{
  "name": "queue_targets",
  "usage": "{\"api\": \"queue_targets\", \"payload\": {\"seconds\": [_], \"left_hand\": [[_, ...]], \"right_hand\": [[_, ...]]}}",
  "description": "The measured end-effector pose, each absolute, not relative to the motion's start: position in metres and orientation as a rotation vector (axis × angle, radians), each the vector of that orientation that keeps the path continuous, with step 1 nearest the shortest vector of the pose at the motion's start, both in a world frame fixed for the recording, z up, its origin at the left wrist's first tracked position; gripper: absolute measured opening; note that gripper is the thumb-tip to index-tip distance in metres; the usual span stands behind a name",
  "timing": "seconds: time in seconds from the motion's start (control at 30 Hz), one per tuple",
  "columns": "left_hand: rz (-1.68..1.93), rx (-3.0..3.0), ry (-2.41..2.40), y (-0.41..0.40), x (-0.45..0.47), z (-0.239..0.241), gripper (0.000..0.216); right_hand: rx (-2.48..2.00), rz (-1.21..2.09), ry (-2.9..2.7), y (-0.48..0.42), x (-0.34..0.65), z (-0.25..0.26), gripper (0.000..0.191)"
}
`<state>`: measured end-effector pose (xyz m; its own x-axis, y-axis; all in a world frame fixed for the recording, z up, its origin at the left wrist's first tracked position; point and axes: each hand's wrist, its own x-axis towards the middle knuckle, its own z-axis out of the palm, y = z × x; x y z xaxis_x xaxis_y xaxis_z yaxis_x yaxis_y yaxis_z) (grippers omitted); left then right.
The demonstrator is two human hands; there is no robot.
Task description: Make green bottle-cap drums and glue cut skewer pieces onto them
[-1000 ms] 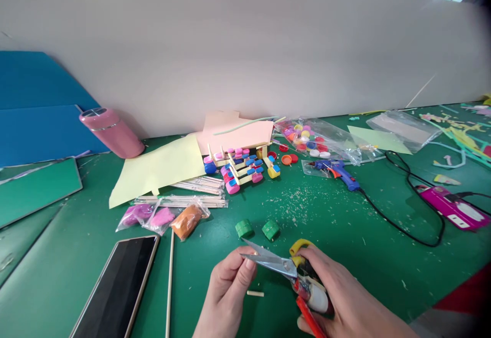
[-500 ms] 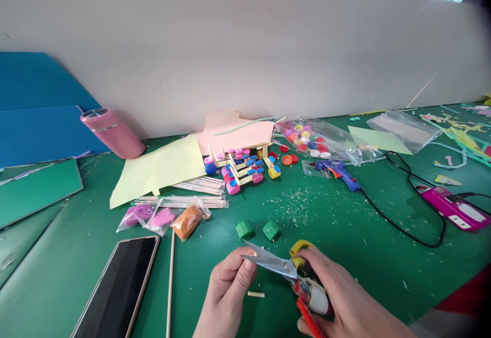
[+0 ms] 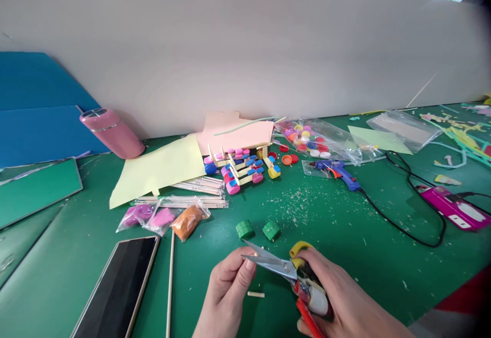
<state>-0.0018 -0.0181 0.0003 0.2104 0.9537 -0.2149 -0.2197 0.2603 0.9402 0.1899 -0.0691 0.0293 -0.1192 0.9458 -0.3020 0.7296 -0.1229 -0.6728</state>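
My right hand (image 3: 339, 294) grips a pair of scissors (image 3: 274, 265) with a yellow handle loop and red on the lower handle. A white and red part, whose kind I cannot make out, shows in the same grasp. The blades are parted and point left, across the fingertips of my left hand (image 3: 230, 289). Between thumb and forefinger, that hand pinches a small wooden stick piece (image 3: 255, 254), mostly hidden. A short cut stick (image 3: 256, 294) lies on the green table between my hands. Two green bottle caps (image 3: 244, 229) lie just beyond the blades.
Left of my hands are a phone (image 3: 118, 287), a long wooden stick (image 3: 171, 282) and bagged clay (image 3: 187, 221). Farther back stand stick-and-cap assemblies (image 3: 240, 170) and a pink bottle (image 3: 113, 133). A blue glue gun (image 3: 345, 174) trails its cord at right.
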Motion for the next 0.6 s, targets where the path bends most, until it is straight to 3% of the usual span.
{"api": "queue_targets", "payload": {"seconds": [0.37,0.6], "left_hand": [[1.04,0.881,1.002,-0.0186,-0.0001,-0.0009,0.02],[0.99,0.972,1.041,-0.0173,-0.0014,0.0027,0.022]], "right_hand": [[-1.839,1.083,-1.813,-0.0667,0.1868,0.0348,0.047],[-1.839,1.106,-1.847,-0.0674,0.1885,0.0328,0.053]]}}
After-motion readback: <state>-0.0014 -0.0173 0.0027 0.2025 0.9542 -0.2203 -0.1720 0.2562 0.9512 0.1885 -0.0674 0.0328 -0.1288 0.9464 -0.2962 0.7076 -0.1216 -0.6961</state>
